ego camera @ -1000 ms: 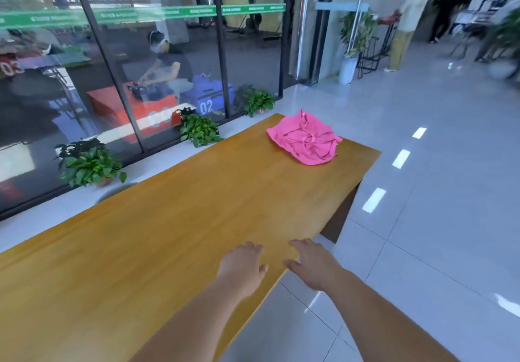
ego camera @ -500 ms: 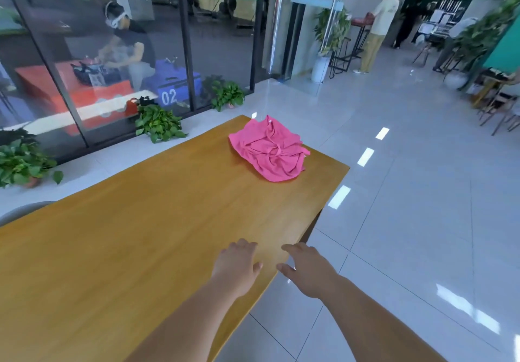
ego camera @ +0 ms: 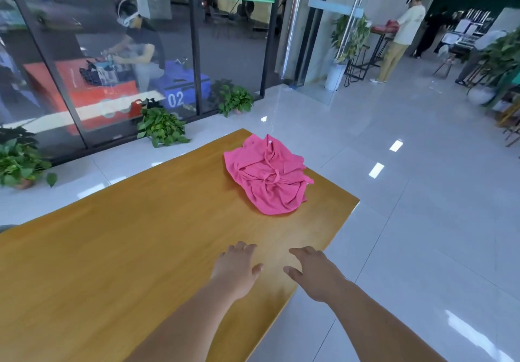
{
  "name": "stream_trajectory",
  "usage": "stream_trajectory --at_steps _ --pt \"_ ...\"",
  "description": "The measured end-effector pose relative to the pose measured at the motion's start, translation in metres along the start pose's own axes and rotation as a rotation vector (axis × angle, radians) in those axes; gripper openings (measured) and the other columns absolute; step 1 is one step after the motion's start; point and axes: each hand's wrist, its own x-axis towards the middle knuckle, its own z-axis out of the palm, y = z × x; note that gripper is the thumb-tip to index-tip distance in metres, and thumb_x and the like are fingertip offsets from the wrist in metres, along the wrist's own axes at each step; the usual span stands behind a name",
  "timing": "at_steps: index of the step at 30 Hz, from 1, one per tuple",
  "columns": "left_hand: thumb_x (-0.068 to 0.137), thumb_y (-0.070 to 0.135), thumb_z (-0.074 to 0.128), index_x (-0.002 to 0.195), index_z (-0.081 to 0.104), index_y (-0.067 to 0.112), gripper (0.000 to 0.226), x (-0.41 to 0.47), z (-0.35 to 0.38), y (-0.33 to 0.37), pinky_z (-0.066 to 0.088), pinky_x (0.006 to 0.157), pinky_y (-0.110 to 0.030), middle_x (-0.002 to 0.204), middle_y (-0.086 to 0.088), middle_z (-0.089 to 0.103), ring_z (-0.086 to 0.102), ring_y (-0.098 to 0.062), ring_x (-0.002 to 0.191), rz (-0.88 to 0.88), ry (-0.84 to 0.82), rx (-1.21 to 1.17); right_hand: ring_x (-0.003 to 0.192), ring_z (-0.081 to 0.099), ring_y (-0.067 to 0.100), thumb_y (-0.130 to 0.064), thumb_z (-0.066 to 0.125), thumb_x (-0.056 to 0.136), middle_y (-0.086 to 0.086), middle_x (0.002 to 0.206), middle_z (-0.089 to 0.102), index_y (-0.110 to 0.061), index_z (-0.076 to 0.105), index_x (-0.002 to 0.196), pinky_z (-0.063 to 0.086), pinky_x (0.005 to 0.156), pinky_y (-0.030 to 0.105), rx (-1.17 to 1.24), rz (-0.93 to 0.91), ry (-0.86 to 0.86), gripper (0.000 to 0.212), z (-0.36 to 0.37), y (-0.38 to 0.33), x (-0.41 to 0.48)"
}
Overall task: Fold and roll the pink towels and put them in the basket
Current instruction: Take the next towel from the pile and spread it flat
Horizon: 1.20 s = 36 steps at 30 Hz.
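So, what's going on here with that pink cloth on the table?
A person is reaching out over a long yellow-brown wooden table, with the left hand and right hand both open and empty near its closer edge. A crumpled bright pink towel heap lies further along the tabletop, near the far end. It is apart from both hands and not yet folded or rolled.

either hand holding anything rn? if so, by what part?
Nothing is held. The left hand and right hand are both open over the table. The pink towel lies crumpled farther along the table, untouched.
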Motion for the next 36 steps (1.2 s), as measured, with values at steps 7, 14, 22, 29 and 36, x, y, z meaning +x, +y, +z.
stream_trajectory --at_steps 7,14,22,29,36 --pt "0.108 0.054 0.047 0.163 0.031 0.032 0.062 0.054 -0.011 0.008 0.044 0.115 -0.042 0.165 0.003 0.035 0.040 -0.023 0.147 -0.069 0.018 -0.068 0.145 0.036 0.023 -0.063 0.045 0.105 -0.004 0.162 0.038 -0.033 0.033 0.163 0.045 0.112 0.043 0.007 -0.075 -0.017 0.066 -0.017 0.019 0.080" --pt "0.106 0.053 0.051 0.162 0.034 0.032 0.062 0.142 -0.019 0.016 0.043 0.114 -0.044 0.162 0.001 0.038 0.041 -0.025 0.144 -0.207 0.047 -0.064 0.141 0.042 0.029 -0.056 0.052 0.105 0.003 0.160 0.041 -0.031 0.037 0.161 0.045 0.110 0.045 -0.023 -0.230 -0.042 0.063 -0.046 0.044 0.193" --pt "0.105 0.051 0.053 0.165 0.025 0.033 0.069 0.230 -0.046 0.037 0.036 0.120 -0.046 0.168 -0.002 0.027 0.028 -0.028 0.153 -0.292 0.112 -0.014 0.137 0.045 0.032 -0.055 0.050 0.106 0.006 0.157 0.045 -0.030 0.037 0.160 0.044 0.110 0.045 -0.043 -0.314 0.011 0.061 -0.108 0.078 0.315" --pt "0.107 0.054 0.048 0.169 0.003 0.036 0.079 0.279 -0.055 0.054 0.022 0.129 -0.050 0.177 -0.001 -0.006 0.002 -0.030 0.163 -0.351 0.178 -0.030 0.158 0.018 0.037 -0.062 0.046 0.105 0.010 0.174 0.011 -0.034 0.018 0.168 0.038 0.120 0.053 -0.102 -0.331 0.099 0.074 -0.126 0.089 0.389" --pt "0.107 0.060 0.044 0.168 -0.004 0.034 0.083 0.329 -0.063 0.043 0.017 0.130 -0.052 0.176 -0.003 -0.016 -0.005 -0.033 0.163 -0.392 0.246 0.025 0.160 0.011 0.040 -0.072 0.043 0.099 0.013 0.174 -0.007 -0.038 0.001 0.168 0.037 0.121 0.057 -0.113 -0.368 0.214 0.088 -0.129 0.106 0.443"
